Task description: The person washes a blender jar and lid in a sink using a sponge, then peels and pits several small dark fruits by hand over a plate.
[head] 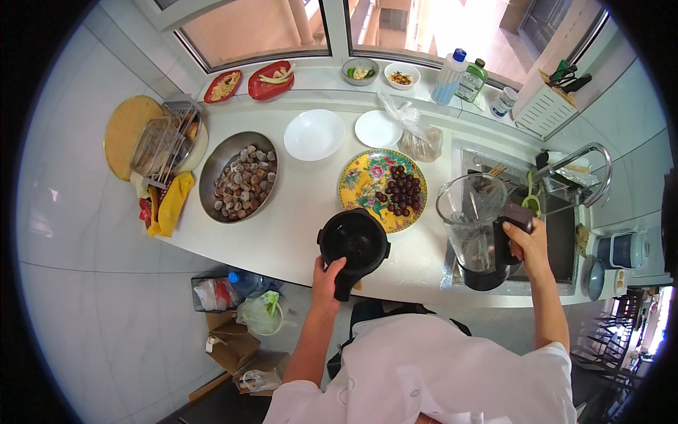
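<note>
My left hand (329, 278) grips a black plastic cup-shaped part with a short handle (356, 241), its hollow side facing up; it looks like a blender jug's lid. My right hand (527, 244) is closed around the dark handle of a clear blender jug (469, 233). The jug has a black base, tilts over the sink's near-left rim, and shows nothing but wet-looking walls inside. Just beyond the black part, a yellow flowered plate (360, 185) carries dark red grapes (403, 191) on its right side. The black part hides a little of the plate's near edge.
Left on the white counter (296, 233) stands a steel bowl (209, 185) of round brownish fruits. Two white dishes (314, 135) and a tied plastic bag (421, 143) lie farther back. A sink (561, 244) with an arched faucet (604, 159) is at right. Bottles (450, 77) line the windowsill.
</note>
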The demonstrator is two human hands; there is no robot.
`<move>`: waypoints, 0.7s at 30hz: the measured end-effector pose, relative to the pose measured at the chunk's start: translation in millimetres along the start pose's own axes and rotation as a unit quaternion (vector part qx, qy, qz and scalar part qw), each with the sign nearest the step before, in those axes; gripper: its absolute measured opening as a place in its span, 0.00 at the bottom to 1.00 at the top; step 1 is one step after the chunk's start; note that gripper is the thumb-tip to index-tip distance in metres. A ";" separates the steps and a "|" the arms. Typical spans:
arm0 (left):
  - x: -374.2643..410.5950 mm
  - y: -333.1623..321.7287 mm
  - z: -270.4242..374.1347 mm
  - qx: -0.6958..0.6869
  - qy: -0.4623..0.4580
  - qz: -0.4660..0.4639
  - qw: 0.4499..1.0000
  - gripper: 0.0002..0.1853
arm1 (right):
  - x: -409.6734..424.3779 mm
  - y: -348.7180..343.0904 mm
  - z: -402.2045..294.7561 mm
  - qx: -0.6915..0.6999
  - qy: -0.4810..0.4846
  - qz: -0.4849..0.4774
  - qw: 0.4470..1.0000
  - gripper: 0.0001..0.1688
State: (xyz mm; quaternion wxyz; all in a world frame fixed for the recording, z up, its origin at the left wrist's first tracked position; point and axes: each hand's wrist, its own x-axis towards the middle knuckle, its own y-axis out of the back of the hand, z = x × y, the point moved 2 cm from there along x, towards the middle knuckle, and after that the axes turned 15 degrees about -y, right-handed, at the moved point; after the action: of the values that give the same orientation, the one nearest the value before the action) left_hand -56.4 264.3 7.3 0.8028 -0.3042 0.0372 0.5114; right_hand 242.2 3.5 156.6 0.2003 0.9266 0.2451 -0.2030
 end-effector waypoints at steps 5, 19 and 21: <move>-1.4 5.3 3.0 -0.020 -0.002 0.005 1.000 0.28 | 14.0 -19.1 -19.7 -0.096 -0.036 -0.017 0.995 0.13; -3.7 21.5 1.1 -0.011 -0.005 0.030 0.999 0.31 | 63.6 -56.1 -38.3 -0.250 -0.053 -0.091 0.963 0.18; -4.8 22.6 3.3 -0.009 -0.004 0.032 0.999 0.31 | 71.2 -61.9 -40.4 -0.267 -0.052 -0.102 0.957 0.20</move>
State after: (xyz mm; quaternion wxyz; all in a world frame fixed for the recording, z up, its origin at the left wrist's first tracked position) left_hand -78.5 268.8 1.6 0.7835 -0.3082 0.0388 0.5382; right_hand 277.1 98.6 139.8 0.4307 0.7976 0.3733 -0.1972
